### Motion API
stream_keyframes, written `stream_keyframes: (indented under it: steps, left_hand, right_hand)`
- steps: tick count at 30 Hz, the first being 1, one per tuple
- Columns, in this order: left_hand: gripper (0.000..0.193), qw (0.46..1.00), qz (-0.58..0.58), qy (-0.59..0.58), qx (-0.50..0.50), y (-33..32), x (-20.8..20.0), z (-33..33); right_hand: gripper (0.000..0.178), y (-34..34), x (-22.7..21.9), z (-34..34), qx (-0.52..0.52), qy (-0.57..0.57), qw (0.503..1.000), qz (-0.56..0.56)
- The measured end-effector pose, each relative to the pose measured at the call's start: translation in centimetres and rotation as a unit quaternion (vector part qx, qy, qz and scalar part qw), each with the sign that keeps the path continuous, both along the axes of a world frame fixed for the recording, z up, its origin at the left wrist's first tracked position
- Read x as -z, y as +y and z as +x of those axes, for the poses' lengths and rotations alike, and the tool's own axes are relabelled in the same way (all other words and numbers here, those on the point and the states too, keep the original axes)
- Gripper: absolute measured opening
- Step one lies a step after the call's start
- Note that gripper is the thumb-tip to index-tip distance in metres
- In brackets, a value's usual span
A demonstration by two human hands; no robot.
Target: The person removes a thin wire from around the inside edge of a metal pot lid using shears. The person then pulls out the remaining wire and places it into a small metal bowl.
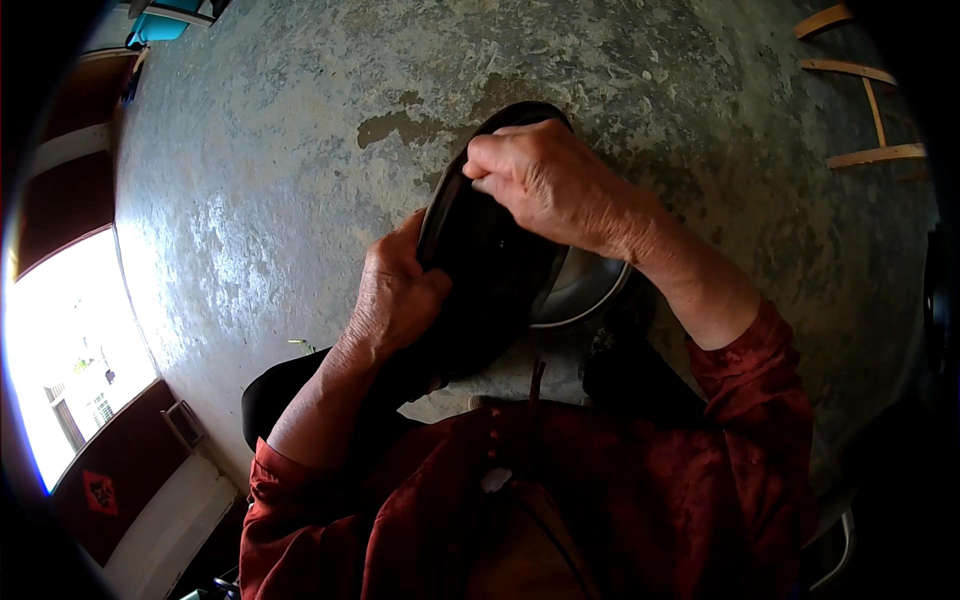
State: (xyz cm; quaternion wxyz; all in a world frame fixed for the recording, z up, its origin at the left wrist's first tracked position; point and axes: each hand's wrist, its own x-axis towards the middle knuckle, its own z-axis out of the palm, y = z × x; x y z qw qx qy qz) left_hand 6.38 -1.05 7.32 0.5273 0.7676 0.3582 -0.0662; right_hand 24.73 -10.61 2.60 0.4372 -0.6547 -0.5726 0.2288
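A dark pan (pixel 480 270), round and shallow, is held in the air above the floor (pixel 280 150), just in front of the person's chest. It is tipped up on edge, so its outline reads as a long oval. The long axis runs from the lower left, near the lap, up to the upper right, where its top rim points away from the person toward the far floor. Its dark face is turned to the camera.

The left hand (pixel 392 295) clamps the pan's left rim about halfway up, fingers curled over the edge and the thumb side against the back; its grip is pressed together on the rim. The right hand (pixel 540 180) sits at the pan's upper end, fingers bent into a loose fist on the top rim. Whether it pinches something small between fingers and pan, I cannot tell; the fingertips are hidden.

Just behind the pan's right side, a metal bowl (pixel 590 290) shows a shiny curved rim, touching or nearly touching the pan; which one is not clear.

The person wears a red shirt (pixel 640 480) with sleeves pushed up the forearms. A pale wooden frame (pixel 860 110) lies on the grey mottled floor at the upper right, well apart from the hands. Bright daylight comes through an opening (pixel 60 350) on the left.
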Motion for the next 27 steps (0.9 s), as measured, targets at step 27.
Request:
stream_keyframes:
  steps: [27]
  left_hand:
    - [0.051, 0.998, -0.046, 0.006, -0.031, 0.3, 0.5, 0.0]
  right_hand:
    - [0.009, 1.0, -0.7, -0.4, 0.004, -0.068, 0.996, -0.061]
